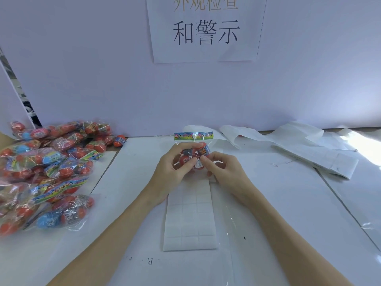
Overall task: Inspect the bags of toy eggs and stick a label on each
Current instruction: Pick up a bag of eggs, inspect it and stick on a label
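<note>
Fingers point(186, 162) of the left hand point(172, 172) curl round a bag of toy eggs point(193, 150), thumb on the near face, fingertips over the top of the eggs. Right hand point(223, 172) pinches at the bag's lower right side with thumb and index, other fingers loosely curled; whether a label sits under the pinch cannot be told. The bag is held upright above the centre of the table point(288, 203), colourful header strip at top, red eggs with printed wrappers inside clear film. Directly below the hands, a white label sheet point(189, 219) lies flat on the table, cut into a grid of small rectangles, running toward the near edge. Left side: big pile of bags point(47, 172) of red and blue eggs, heaped on the table. One loose egg point(119, 140) sits at the far right edge of the pile. Far right: used backing sheets point(309, 149), white, crumpled and overlapping. On the back wall, a paper sign point(206, 32) with Chinese characters.
</note>
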Tool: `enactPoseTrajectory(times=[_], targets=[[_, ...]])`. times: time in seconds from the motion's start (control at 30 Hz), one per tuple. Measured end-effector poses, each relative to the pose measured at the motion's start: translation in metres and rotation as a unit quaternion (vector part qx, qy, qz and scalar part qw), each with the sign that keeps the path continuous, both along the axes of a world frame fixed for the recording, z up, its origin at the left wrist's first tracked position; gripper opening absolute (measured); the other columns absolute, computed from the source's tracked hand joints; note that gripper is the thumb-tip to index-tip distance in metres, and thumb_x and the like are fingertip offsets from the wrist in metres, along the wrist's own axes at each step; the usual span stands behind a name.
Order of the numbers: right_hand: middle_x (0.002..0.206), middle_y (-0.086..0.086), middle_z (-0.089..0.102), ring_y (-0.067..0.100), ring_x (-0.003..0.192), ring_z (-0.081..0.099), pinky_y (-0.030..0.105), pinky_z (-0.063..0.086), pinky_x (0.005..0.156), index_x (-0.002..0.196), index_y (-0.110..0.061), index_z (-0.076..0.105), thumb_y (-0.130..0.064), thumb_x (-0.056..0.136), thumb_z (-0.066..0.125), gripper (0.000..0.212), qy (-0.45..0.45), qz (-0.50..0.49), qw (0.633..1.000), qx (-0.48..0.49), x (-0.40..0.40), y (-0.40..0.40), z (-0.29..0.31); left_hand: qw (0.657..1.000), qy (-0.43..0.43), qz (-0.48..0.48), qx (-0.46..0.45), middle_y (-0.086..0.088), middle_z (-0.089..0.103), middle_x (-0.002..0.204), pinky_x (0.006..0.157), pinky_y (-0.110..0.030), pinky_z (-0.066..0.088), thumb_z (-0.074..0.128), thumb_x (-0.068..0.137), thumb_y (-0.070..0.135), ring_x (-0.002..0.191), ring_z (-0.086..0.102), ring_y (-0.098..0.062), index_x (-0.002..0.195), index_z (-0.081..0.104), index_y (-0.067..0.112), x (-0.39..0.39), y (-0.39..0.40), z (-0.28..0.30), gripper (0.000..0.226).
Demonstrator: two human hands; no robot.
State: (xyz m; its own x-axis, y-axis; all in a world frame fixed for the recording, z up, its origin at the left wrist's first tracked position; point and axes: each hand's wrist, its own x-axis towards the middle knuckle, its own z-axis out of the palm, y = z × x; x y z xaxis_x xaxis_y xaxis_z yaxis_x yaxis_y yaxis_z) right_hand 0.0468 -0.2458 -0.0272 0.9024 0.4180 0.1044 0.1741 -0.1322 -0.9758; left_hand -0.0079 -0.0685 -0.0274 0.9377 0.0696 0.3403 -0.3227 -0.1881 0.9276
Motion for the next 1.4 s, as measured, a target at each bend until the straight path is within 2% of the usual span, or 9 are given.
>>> enactPoseTrajectory(times=[0.57, 0.7, 0.8, 0.87, 0.97, 1.03, 1.23, 1.33, 1.4], targets=[[0.076, -0.003, 0.072, 0.008, 0.063, 0.059, 0.021, 0.039, 0.060, 0.090, -0.011, 0.074, -0.033, 0.103, 0.064, 0.028, 0.064, 0.016, 0.998, 0.014, 0.000, -0.006, 0.009, 0.998, -0.010, 0.056, -0.026, 0.000, 0.067, 0.129, 0.093, -0.030, 0.057, 0.056, 0.106, 0.025, 0.111, 0.068, -0.026, 0.143, 0.053, 0.048, -0.004, -0.006, 0.010, 0.043], [0.109, 0.008, 0.078, 0.012, 0.067, 0.066, 0.026, 0.042, 0.061, 0.104, -0.002, 0.076, -0.036, 0.103, 0.064, 0.036, 0.115, -0.048, 0.991, 0.054, 0.001, -0.013, 0.023, 0.974, -0.041, 0.222, -0.021, 0.004, 0.063, 0.129, 0.097, -0.028, 0.050, 0.050, 0.109, 0.032, 0.113, 0.062, -0.010, 0.129, 0.064, 0.038, -0.002, 0.021, 0.023, 0.025], [0.109, 0.002, 0.079, 0.010, 0.072, 0.069, 0.023, 0.046, 0.065, 0.104, -0.013, 0.078, -0.039, 0.101, 0.066, 0.029, 0.121, -0.045, 0.983, 0.128, -0.001, -0.028, 0.049, 0.887, -0.012, 0.417, 0.198, -0.010, 0.055, 0.133, 0.106, -0.044, 0.043, 0.058, 0.103, 0.013, 0.124, 0.051, -0.023, 0.115, 0.074, 0.012, -0.007, 0.069, 0.018, 0.020], [0.116, 0.000, 0.074, 0.011, 0.079, 0.067, 0.020, 0.048, 0.066, 0.109, -0.022, 0.078, -0.036, 0.096, 0.071, 0.021, 0.146, 0.081, 0.928, 0.332, -0.004, -0.046, 0.071, 0.791, 0.091, 0.471, 0.381, -0.024, 0.041, 0.153, 0.119, -0.050, 0.029, 0.059, 0.103, 0.019, 0.144, 0.033, -0.039, 0.126, 0.069, 0.007, -0.013, 0.098, 0.007, 0.028], [0.139, 0.009, 0.052, 0.024, 0.096, 0.070, 0.022, 0.048, 0.076, 0.150, -0.031, 0.051, -0.030, 0.102, 0.059, 0.049, 0.227, 0.395, 0.666, 0.590, -0.016, -0.064, 0.092, 0.713, 0.250, 0.469, 0.457, -0.032, 0.007, 0.169, 0.126, -0.054, 0.004, 0.048, 0.108, 0.037, 0.158, 0.002, -0.046, 0.139, 0.061, 0.012, -0.018, 0.119, 0.000, 0.042], [0.141, 0.017, 0.048, 0.035, 0.099, 0.070, 0.033, 0.054, 0.080, 0.161, -0.032, 0.032, -0.022, 0.103, 0.056, 0.064, 0.236, 0.454, 0.628, 0.586, -0.017, -0.064, 0.092, 0.696, 0.294, 0.453, 0.473, -0.032, 0.002, 0.169, 0.127, -0.054, 0.000, 0.038, 0.110, 0.043, 0.158, -0.002, -0.046, 0.143, 0.058, 0.014, -0.017, 0.124, -0.001, 0.048], [0.128, 0.021, 0.058, 0.029, 0.090, 0.063, 0.029, 0.049, 0.072, 0.157, -0.011, 0.042, -0.018, 0.109, 0.050, 0.049, 0.326, 0.390, 0.708, 0.489, -0.011, -0.044, 0.055, 0.647, 0.300, 0.463, 0.526, -0.025, 0.032, 0.163, 0.127, -0.052, 0.006, 0.029, 0.110, 0.043, 0.153, 0.025, -0.037, 0.146, 0.054, 0.006, -0.014, 0.126, -0.007, 0.057], [0.114, 0.004, 0.068, 0.012, 0.079, 0.061, 0.019, 0.050, 0.061, 0.146, -0.017, 0.060, -0.029, 0.095, 0.071, 0.054, 0.274, 0.282, 0.832, 0.391, -0.005, -0.035, 0.038, 0.646, 0.236, 0.499, 0.527, -0.020, 0.056, 0.138, 0.123, -0.050, 0.016, 0.039, 0.108, 0.040, 0.133, 0.044, -0.035, 0.128, 0.063, 0.000, -0.015, 0.124, -0.005, 0.050], [0.111, 0.001, 0.069, 0.011, 0.078, 0.060, 0.019, 0.049, 0.060, 0.145, -0.018, 0.062, -0.032, 0.090, 0.077, 0.059, 0.266, 0.250, 0.865, 0.345, -0.003, -0.030, 0.030, 0.662, 0.181, 0.510, 0.519, -0.019, 0.063, 0.124, 0.121, -0.051, 0.018, 0.047, 0.106, 0.034, 0.123, 0.050, -0.036, 0.116, 0.065, -0.002, -0.015, 0.122, 0.000, 0.041]])
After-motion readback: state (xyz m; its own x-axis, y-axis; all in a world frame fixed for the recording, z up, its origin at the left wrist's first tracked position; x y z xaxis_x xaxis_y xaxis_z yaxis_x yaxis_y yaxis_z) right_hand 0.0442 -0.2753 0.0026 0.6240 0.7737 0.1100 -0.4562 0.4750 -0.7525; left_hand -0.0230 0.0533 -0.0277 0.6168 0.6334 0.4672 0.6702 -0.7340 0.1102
